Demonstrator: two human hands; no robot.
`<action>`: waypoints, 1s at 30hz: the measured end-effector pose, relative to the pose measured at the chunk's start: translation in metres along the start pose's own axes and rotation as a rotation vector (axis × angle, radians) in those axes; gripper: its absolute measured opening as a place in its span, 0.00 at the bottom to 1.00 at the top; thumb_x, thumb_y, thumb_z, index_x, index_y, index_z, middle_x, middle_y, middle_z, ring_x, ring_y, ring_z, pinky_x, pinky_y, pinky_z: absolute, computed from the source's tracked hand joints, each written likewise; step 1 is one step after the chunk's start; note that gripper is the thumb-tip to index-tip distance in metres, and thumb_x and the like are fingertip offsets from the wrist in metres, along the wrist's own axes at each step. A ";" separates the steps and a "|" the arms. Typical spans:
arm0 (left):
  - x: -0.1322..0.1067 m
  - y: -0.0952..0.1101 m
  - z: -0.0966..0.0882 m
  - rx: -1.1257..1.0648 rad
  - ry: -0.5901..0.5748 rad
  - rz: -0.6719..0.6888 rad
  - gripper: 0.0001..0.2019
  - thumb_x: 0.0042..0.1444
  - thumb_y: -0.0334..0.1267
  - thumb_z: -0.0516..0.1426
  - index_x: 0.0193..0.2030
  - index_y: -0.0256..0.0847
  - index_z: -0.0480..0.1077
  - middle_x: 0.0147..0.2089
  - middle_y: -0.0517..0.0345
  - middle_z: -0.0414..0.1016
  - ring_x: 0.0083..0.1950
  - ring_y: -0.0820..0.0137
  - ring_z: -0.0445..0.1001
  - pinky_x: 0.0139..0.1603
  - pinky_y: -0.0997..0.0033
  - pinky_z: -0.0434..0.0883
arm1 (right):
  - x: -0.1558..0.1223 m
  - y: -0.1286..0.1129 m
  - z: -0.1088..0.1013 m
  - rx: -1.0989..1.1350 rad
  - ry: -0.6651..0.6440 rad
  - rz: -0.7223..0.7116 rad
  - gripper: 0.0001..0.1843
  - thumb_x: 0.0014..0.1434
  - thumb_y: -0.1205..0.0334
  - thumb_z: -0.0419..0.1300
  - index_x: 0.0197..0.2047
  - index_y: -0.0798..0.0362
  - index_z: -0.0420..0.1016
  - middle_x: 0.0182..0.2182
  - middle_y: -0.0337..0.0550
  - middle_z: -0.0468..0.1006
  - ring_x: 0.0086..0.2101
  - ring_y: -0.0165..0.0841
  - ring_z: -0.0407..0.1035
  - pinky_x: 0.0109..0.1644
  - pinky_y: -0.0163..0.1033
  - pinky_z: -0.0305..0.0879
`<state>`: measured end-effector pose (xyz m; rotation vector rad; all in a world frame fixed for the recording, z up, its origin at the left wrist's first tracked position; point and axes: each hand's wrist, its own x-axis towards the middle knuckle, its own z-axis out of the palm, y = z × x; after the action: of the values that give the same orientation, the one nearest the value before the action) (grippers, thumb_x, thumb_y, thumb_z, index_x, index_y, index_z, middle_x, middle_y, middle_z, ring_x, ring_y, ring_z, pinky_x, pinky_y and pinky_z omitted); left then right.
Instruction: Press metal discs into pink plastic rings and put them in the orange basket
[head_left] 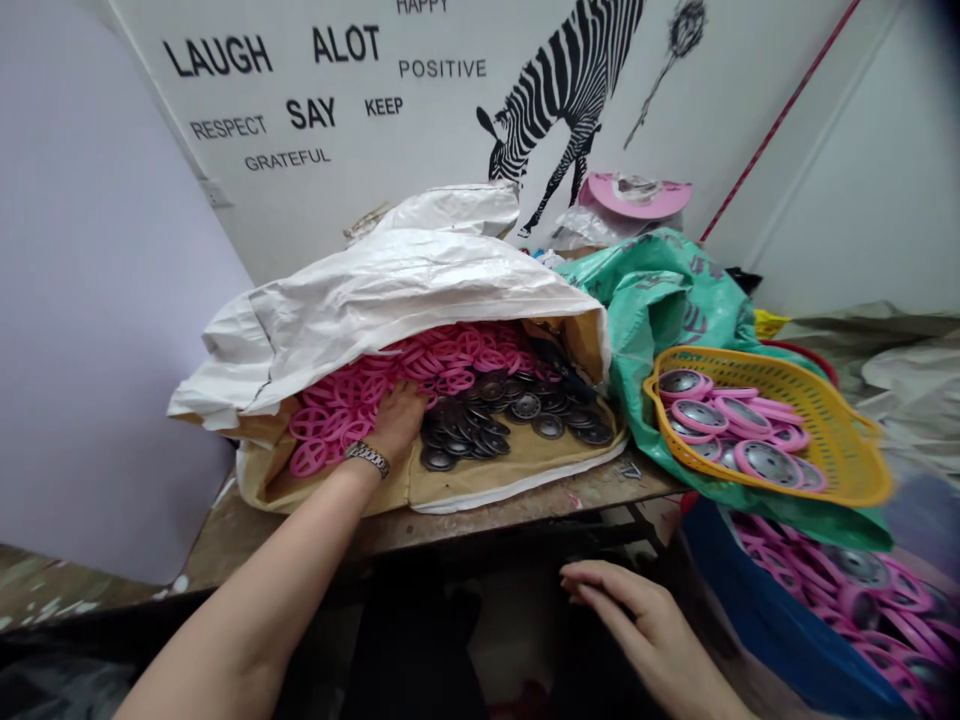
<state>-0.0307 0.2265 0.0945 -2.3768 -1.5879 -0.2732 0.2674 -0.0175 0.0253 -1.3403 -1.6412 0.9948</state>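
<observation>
The left hand (394,418), a metal bracelet (366,457) on its wrist, lies inside the mouth of the open white sack (390,290). It sits where the pink rings (450,365) meet the dark metal discs (517,410). Its fingertips are buried among the parts, so I cannot tell whether the grip has closed on one. The sack lies on a worn table (525,495). In front of the sack, below the table's edge, the right hand (637,615) hangs loose and empty, its fingers spread. Right of the sack, a yellow basket (825,410) holds a layer of pink-rimmed wheels (750,430) with metal centres. A blue bin (765,610) lower down holds more. By my reckoning a fair batch is fitted together, while plenty of loose parts remain in the sack.
</observation>
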 end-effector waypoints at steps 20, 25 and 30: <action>-0.124 0.108 -0.089 -0.515 -0.132 0.604 0.16 0.67 0.30 0.47 0.55 0.41 0.70 0.58 0.45 0.73 0.63 0.60 0.68 0.63 0.59 0.69 | 0.067 -0.048 0.020 0.535 0.015 0.141 0.24 0.61 0.42 0.58 0.50 0.52 0.75 0.34 0.43 0.80 0.29 0.31 0.70 0.32 0.34 0.65; -0.144 0.113 -0.063 -0.810 0.049 0.260 0.15 0.64 0.33 0.54 0.57 0.45 0.69 0.65 0.44 0.65 0.67 0.56 0.64 0.67 0.52 0.65 | 0.072 -0.050 0.027 0.613 0.038 0.151 0.18 0.58 0.47 0.63 0.46 0.51 0.76 0.33 0.41 0.79 0.36 0.34 0.72 0.36 0.33 0.67; -0.154 0.130 -0.047 -1.629 -0.218 -0.435 0.23 0.61 0.46 0.57 0.61 0.44 0.64 0.53 0.46 0.74 0.45 0.62 0.78 0.38 0.66 0.80 | 0.075 -0.055 0.031 0.540 -0.049 0.108 0.16 0.61 0.49 0.60 0.46 0.51 0.75 0.31 0.39 0.78 0.32 0.32 0.70 0.33 0.33 0.65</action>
<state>0.0303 0.0291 0.0774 -2.8822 -2.4698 -2.1465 0.2075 0.0458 0.0704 -1.0453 -1.2158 1.4209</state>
